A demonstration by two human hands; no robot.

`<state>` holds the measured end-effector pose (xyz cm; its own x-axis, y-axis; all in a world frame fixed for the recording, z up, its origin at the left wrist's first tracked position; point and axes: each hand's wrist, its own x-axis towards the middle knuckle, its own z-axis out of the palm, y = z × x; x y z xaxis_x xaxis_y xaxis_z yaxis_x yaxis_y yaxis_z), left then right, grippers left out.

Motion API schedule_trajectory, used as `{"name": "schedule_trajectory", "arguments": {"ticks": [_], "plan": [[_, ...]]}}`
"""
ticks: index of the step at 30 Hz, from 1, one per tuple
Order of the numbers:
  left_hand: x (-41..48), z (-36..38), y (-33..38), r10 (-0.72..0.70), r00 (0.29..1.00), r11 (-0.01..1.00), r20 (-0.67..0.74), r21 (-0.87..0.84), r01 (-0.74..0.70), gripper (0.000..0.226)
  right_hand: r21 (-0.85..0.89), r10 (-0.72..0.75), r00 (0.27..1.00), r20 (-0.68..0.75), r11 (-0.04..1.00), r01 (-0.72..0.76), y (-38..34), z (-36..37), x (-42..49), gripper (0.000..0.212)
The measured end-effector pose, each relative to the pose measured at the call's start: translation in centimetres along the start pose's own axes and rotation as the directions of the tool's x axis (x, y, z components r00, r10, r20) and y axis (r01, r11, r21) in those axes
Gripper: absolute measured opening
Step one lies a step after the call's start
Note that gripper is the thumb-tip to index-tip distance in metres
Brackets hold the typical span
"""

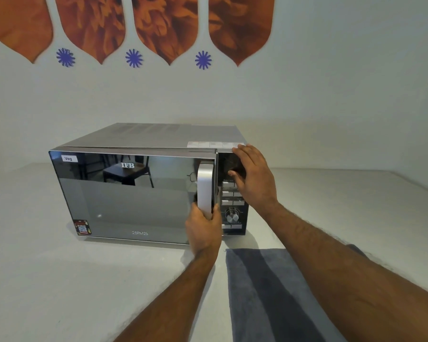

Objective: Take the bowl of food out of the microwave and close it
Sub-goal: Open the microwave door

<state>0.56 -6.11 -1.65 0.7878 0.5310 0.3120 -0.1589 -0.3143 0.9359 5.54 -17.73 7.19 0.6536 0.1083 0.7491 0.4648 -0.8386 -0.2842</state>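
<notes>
A silver microwave (134,193) with a mirrored door stands on the pale counter, its door closed or nearly so. My left hand (204,229) grips the lower end of the silver door handle (204,186). Against the control panel (232,213) at the microwave's upper right corner rests my right hand (253,176), flat with fingers spread. The bowl of food is hidden; the mirrored door shows only reflections.
A grey cloth (265,292) lies on the counter (59,280) in front of the microwave's right side, under my right forearm. The wall behind carries orange leaf shapes and blue flower stickers. Bare counter stretches to the left and right of the microwave.
</notes>
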Motion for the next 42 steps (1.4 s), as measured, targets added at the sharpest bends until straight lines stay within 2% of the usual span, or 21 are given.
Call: {"name": "schedule_trajectory", "arguments": {"ticks": [5,9,12,14,18,21,25,31,35,39,42], "plan": [[-0.9,-1.3,-0.1,0.001,1.000,1.000,0.026,-0.010,-0.001,0.059,0.005,0.009,1.000,0.004,1.000,-0.009,-0.1,-0.1,0.1,0.063],[-1.9,-3.3,-0.7,0.056,0.997,0.998,0.055,-0.044,-0.054,0.064,0.001,0.004,1.000,0.003,1.000,-0.004,-0.2,-0.2,-0.1,0.064],[-2.9,-5.2,-1.3,0.094,0.993,0.994,0.074,-0.066,-0.090,0.062,-0.003,-0.016,1.000,0.015,1.000,0.016,-0.1,-0.3,-0.3,0.066],[-3.9,-6.7,-1.5,0.152,0.987,0.985,0.060,-0.094,-0.146,0.052,-0.005,-0.031,0.999,0.024,1.000,0.031,0.0,-0.4,-0.3,0.067],[-6.1,-9.9,-1.5,0.200,0.979,0.955,-0.043,-0.213,-0.205,0.044,0.006,-0.032,0.999,0.033,0.999,0.032,0.0,-0.5,-0.4,0.066],[-7.4,-12.2,-1.5,0.258,0.957,0.932,-0.132,-0.229,-0.283,0.039,0.018,-0.032,0.999,0.030,0.999,0.031,-0.1,-0.6,-0.4,0.066],[-8.5,-15.4,-2.1,0.340,0.919,0.901,-0.199,-0.209,-0.379,0.020,0.028,-0.027,0.999,0.022,0.999,0.026,-0.3,-0.7,-0.5,0.066],[-9.5,-20.1,-2.9,0.345,0.885,0.896,-0.314,-0.171,-0.410,0.019,0.028,-0.028,0.999,0.023,0.999,0.027,-0.4,-0.7,-0.5,0.066],[-9.5,-23.1,-3.6,0.384,0.847,0.900,-0.369,-0.055,-0.432,0.024,0.022,-0.017,1.000,0.019,1.000,0.017,-0.5,-0.4,-0.6,0.066],[-9.4,-26.2,-4.3,0.392,0.813,0.906,-0.430,0.030,-0.422,0.015,0.017,-0.027,0.999,0.021,1.000,0.026,-0.5,-0.5,-0.5,0.066],[-9.2,-28.3,-4.6,0.371,0.771,0.903,-0.518,0.008,-0.429,0.025,0.010,-0.035,0.999,0.022,0.999,0.035,-0.4,-0.6,-0.4,0.067]]}}
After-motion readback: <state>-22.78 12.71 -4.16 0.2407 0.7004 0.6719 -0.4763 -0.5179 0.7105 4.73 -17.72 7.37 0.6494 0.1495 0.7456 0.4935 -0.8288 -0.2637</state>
